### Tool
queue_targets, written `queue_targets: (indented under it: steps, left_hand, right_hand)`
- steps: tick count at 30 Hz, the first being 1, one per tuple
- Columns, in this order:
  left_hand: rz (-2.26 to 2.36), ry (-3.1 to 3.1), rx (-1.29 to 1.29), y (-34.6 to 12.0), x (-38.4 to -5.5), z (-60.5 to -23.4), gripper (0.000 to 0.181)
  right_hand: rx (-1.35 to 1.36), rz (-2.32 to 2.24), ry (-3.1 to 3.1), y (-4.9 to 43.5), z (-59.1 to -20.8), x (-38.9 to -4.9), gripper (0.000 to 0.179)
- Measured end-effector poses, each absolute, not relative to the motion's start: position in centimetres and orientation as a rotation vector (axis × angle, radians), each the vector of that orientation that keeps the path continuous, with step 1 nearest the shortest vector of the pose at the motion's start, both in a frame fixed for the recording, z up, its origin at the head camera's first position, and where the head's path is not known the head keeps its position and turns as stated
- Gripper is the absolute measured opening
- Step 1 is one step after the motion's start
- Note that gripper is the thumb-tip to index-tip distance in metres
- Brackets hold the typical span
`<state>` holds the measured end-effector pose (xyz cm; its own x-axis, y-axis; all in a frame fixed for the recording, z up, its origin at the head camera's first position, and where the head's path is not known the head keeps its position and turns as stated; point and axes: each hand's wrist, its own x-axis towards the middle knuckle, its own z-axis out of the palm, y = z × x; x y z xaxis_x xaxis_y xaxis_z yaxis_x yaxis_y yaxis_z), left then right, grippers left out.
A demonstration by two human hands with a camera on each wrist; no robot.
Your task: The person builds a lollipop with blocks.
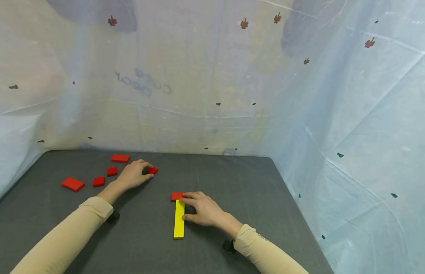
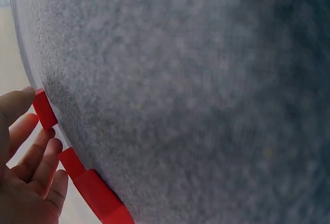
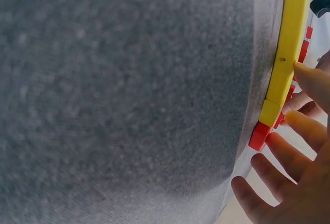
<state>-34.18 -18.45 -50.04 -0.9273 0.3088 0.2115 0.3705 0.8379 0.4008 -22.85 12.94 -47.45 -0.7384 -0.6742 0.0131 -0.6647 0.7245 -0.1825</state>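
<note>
My left hand (image 1: 132, 176) pinches a small red block (image 1: 153, 171) between thumb and fingertips, toward the far side of the grey table. The left wrist view has that block (image 2: 45, 109) between the thumb and a finger. At the middle of the table, a red block (image 1: 176, 196) lies across the far end of a yellow row, made of a short yellow block (image 1: 179, 204) and a long yellow piece (image 1: 179, 224). Beside this row is my right hand (image 1: 204, 210), its loosely extended fingers touching the red block and the thumb at the long yellow piece's side.
Several loose red blocks lie left of my left hand, among them a large one (image 1: 73, 184), a long one (image 1: 120, 158) and a small one (image 1: 99, 182). The grey table (image 1: 137, 243) is enclosed by plastic sheeting (image 1: 198, 76) behind and at the right.
</note>
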Motion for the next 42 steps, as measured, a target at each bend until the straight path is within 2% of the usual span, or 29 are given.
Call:
queue_targets:
  steps: [7,31,42]
  left_hand:
    - [-0.662,-2.881,-0.507,-18.2,-34.3,-50.3,0.033]
    - [-0.822,-2.832,-0.522,-17.6,-34.2,-50.6,0.027]
    - [-0.934,-2.786,-0.645,-16.2,-32.8,-49.8,0.026]
  right_hand:
    - [-1.151,-0.253,2.879,13.1,-47.6,-22.9,0.046]
    - [-1.141,-0.303,2.859,12.8,-47.4,-22.7,0.046]
    - [-1.089,-0.303,2.856,12.9,-47.6,-22.8,0.045]
